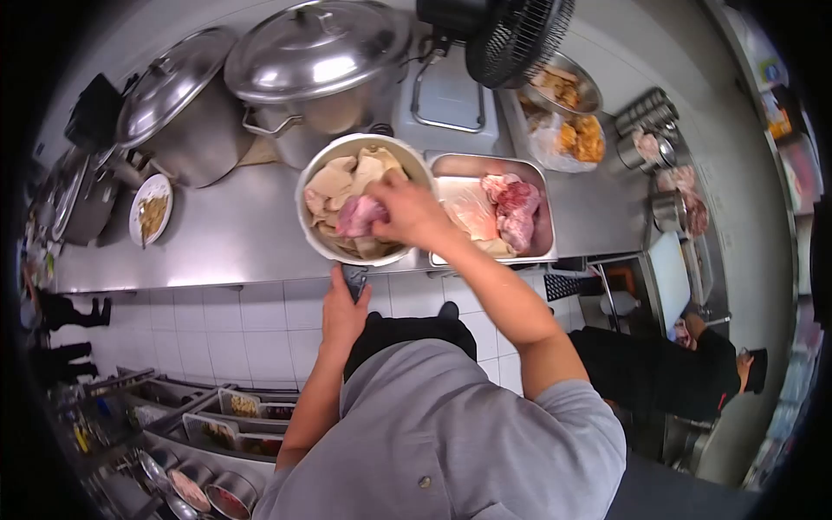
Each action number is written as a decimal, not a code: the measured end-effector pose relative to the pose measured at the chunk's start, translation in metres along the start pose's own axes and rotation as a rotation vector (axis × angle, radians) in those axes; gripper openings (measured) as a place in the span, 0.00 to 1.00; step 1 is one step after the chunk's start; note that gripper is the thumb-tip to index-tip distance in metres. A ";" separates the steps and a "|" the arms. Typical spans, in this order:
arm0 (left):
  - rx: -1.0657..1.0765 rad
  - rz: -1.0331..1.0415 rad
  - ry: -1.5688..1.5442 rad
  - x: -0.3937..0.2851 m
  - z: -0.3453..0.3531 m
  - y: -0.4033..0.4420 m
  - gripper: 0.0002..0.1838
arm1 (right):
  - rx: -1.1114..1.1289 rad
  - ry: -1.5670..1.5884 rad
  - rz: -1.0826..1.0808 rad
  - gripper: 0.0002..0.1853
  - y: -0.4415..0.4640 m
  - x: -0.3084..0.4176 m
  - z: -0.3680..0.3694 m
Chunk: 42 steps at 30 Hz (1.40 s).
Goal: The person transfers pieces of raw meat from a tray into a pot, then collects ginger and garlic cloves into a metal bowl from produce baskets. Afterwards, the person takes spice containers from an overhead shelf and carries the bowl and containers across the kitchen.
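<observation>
A round pot full of pale pieces of meat or skin stands at the counter's front edge. Its short black handle sticks out toward me, and my left hand is closed around it. Over the pot, my right hand grips a pinkish-purple piece of raw meat. Right beside the pot is a rectangular metal tray. Red and pink raw meat lies in its right part, with paler pieces along the lower edge.
Two large lidded stockpots stand behind on the steel counter. A black fan hangs over the back. Left is a white oval dish. A person in black works at the right. Shelves with food containers stand lower left.
</observation>
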State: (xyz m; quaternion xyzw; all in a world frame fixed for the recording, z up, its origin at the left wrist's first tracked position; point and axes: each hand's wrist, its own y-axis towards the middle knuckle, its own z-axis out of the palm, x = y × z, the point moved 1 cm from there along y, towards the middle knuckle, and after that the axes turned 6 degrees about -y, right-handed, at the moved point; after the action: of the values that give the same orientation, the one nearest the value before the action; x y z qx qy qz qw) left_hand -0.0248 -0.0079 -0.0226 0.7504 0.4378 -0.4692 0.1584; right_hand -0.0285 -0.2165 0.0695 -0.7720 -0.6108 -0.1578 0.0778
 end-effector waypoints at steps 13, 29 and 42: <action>-0.084 0.000 -0.032 -0.011 0.005 0.000 0.32 | 0.031 -0.271 1.049 0.47 -0.102 -0.212 0.007; -0.084 -0.038 0.051 -0.021 0.013 -0.004 0.31 | -0.190 -0.087 0.717 0.38 -0.122 -0.304 0.057; -0.082 0.052 0.026 -0.007 0.012 -0.002 0.30 | -0.339 -0.021 0.475 0.34 -0.089 -0.220 -0.066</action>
State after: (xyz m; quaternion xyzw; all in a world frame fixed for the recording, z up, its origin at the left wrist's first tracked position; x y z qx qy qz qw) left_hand -0.0338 -0.0178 -0.0226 0.7606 0.4389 -0.4367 0.1953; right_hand -0.1691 -0.4179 0.0505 -0.8969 -0.3787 -0.2271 -0.0240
